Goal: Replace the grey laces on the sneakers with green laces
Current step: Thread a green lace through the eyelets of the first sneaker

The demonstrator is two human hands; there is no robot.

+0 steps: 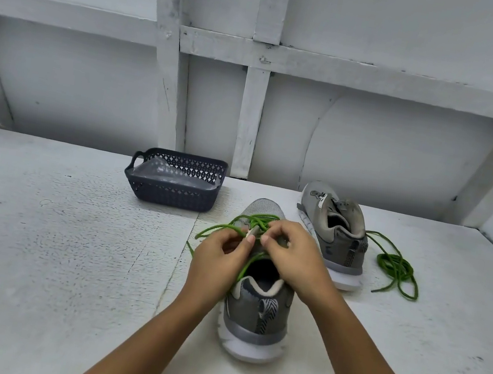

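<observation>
A grey sneaker [253, 315] stands in front of me, heel toward me, with a green lace [222, 227] partly threaded through its upper eyelets. My left hand [219, 260] pinches the lace and the eyelet edge on the shoe's left side. My right hand [292, 256] pinches the lace over the tongue. A second grey sneaker [334, 231] stands behind to the right with no lace in it. Another green lace [396, 266] lies coiled loose on the table to its right.
A dark plastic basket [171, 197] holding clear plastic stands at the back centre-left of the white table [51, 235]. A white panelled wall rises right behind the table. The table's right edge drops off at the far right.
</observation>
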